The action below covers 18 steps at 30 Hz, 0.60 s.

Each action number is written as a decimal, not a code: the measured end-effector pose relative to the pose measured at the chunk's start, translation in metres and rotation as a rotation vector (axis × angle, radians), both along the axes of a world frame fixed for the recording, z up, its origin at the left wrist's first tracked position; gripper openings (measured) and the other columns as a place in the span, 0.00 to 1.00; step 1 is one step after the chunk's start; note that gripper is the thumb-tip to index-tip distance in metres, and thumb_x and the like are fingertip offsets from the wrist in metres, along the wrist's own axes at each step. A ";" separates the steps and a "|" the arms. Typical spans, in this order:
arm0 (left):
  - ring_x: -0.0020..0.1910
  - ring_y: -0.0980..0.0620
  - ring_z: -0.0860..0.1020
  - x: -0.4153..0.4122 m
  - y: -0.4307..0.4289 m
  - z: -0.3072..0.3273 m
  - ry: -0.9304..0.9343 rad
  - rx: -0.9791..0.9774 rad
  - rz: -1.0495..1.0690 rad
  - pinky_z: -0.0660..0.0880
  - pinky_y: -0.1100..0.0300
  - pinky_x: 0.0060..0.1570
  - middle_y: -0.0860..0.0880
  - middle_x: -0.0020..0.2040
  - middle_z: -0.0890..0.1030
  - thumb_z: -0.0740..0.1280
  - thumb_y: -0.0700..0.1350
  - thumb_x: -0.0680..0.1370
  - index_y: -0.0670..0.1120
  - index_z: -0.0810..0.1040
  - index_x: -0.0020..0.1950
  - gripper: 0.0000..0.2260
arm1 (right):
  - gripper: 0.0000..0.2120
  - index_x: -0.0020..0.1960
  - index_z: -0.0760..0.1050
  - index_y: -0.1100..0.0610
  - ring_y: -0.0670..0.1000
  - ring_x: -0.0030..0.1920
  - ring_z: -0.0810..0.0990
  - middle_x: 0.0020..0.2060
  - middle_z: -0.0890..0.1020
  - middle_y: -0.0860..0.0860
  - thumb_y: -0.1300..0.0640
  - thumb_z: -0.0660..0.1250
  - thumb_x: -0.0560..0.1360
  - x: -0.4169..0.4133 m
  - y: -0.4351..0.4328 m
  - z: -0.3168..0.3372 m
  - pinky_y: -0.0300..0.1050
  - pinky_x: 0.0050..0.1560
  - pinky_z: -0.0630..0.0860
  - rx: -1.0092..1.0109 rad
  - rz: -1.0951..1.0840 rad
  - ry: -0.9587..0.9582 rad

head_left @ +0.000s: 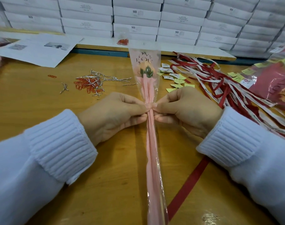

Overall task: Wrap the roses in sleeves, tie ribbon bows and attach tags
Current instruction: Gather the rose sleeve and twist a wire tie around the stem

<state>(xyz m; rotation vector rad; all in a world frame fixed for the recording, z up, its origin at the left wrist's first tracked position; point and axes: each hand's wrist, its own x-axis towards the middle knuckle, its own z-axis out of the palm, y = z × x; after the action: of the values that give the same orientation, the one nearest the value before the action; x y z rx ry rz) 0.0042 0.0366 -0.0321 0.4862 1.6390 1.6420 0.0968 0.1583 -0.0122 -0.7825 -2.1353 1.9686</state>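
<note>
Okay, largest first. Stacked white boxes [136, 18] form a wall along the far edge, with the wooden table [33, 101] in front of it. We have one sleeve [152, 151] lying lengthwise down the middle of the table, wide mouth far and narrow tail near. It has a pink lining and dark print at the mouth. The rose [145, 69] sits in the wide part, bloom pointing far.

On the right is a loose heap of red and white ribbons [219, 85]. Right of that, at the edge, is a clear pack [274, 78] with red printed contents. A single red ribbon [190, 181] lies flat near right, slanting toward the sleeve tail. Printed sheets [39, 49] lie far left.

Our left hand [112, 114] and right hand [187, 111] meet at the sleeve, nearer than the bloom, where it is gathered tight. Fingers on both are curled, thumb and forefinger pinching the gathered sleeve from either side. We cannot tell whether anything is wrapped round it under the fingers.

Small yellow-green tags [175, 77] are scattered just right of the bloom. Left of the sleeve, red paper clips [86, 86] are mixed with silver wire ties [102, 77].
</note>
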 end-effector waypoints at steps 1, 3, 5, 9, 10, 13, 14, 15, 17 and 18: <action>0.27 0.58 0.79 0.001 0.001 0.000 0.008 -0.004 0.025 0.76 0.70 0.29 0.46 0.29 0.81 0.69 0.34 0.72 0.38 0.82 0.34 0.07 | 0.03 0.40 0.79 0.67 0.46 0.27 0.81 0.28 0.81 0.55 0.67 0.69 0.72 0.000 -0.002 -0.001 0.32 0.28 0.77 0.069 0.002 0.012; 0.27 0.58 0.79 0.002 0.003 -0.001 0.019 -0.010 0.074 0.77 0.70 0.29 0.46 0.29 0.81 0.68 0.33 0.73 0.36 0.81 0.37 0.05 | 0.04 0.41 0.80 0.67 0.45 0.26 0.80 0.28 0.81 0.55 0.67 0.68 0.73 -0.001 -0.006 -0.003 0.32 0.29 0.76 0.176 0.015 0.024; 0.27 0.58 0.79 0.002 0.004 -0.002 0.031 -0.014 0.105 0.77 0.70 0.29 0.46 0.29 0.80 0.68 0.32 0.73 0.35 0.80 0.38 0.04 | 0.04 0.42 0.80 0.66 0.44 0.26 0.78 0.30 0.81 0.56 0.66 0.67 0.74 -0.001 -0.008 -0.003 0.31 0.29 0.75 0.243 0.035 0.011; 0.29 0.56 0.81 0.003 0.003 -0.003 0.076 -0.047 0.089 0.77 0.69 0.30 0.45 0.32 0.82 0.68 0.32 0.74 0.37 0.82 0.36 0.07 | 0.02 0.43 0.81 0.63 0.44 0.27 0.79 0.31 0.82 0.55 0.66 0.69 0.73 -0.001 -0.007 -0.003 0.31 0.30 0.76 0.307 0.044 -0.042; 0.30 0.56 0.81 0.003 0.003 -0.004 0.072 -0.047 0.084 0.77 0.69 0.31 0.45 0.31 0.82 0.67 0.32 0.74 0.37 0.82 0.36 0.08 | 0.01 0.42 0.81 0.63 0.44 0.28 0.80 0.31 0.82 0.55 0.66 0.70 0.72 -0.001 -0.007 -0.004 0.32 0.31 0.77 0.301 0.041 -0.050; 0.31 0.56 0.81 0.002 0.003 -0.004 0.068 -0.040 0.078 0.78 0.68 0.32 0.45 0.32 0.82 0.67 0.33 0.74 0.38 0.82 0.36 0.08 | 0.01 0.41 0.80 0.65 0.45 0.27 0.80 0.29 0.82 0.55 0.66 0.71 0.71 -0.004 -0.003 -0.003 0.33 0.30 0.77 0.229 0.024 -0.068; 0.32 0.55 0.81 0.002 0.003 -0.005 0.078 -0.038 0.076 0.78 0.68 0.33 0.45 0.33 0.83 0.67 0.33 0.74 0.38 0.82 0.37 0.08 | 0.02 0.41 0.80 0.66 0.45 0.26 0.80 0.28 0.82 0.55 0.67 0.71 0.71 -0.004 -0.001 -0.002 0.32 0.29 0.77 0.190 0.023 -0.076; 0.33 0.55 0.82 0.003 0.004 -0.005 0.088 -0.034 0.072 0.79 0.67 0.34 0.44 0.34 0.83 0.67 0.33 0.74 0.38 0.82 0.38 0.07 | 0.02 0.41 0.80 0.67 0.45 0.26 0.80 0.28 0.82 0.55 0.67 0.71 0.70 -0.005 0.001 -0.002 0.32 0.28 0.76 0.143 0.027 -0.086; 0.33 0.55 0.82 0.004 0.004 -0.005 0.082 -0.016 0.065 0.78 0.67 0.34 0.44 0.36 0.83 0.67 0.32 0.74 0.37 0.82 0.39 0.06 | 0.03 0.42 0.79 0.68 0.46 0.27 0.81 0.28 0.82 0.55 0.67 0.70 0.70 -0.005 0.003 -0.001 0.31 0.27 0.75 0.046 0.041 -0.098; 0.33 0.55 0.82 0.005 0.004 -0.005 0.065 0.001 0.066 0.78 0.68 0.33 0.44 0.35 0.83 0.67 0.32 0.74 0.37 0.82 0.38 0.07 | 0.03 0.43 0.79 0.68 0.45 0.27 0.81 0.28 0.82 0.55 0.67 0.70 0.71 -0.005 0.003 -0.001 0.31 0.26 0.74 0.008 0.046 -0.096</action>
<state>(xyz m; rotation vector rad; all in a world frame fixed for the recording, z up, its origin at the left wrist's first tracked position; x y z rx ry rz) 0.0088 0.0405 -0.0367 0.4950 1.7182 1.6911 0.0921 0.1617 -0.0137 -0.8505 -2.2330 1.9819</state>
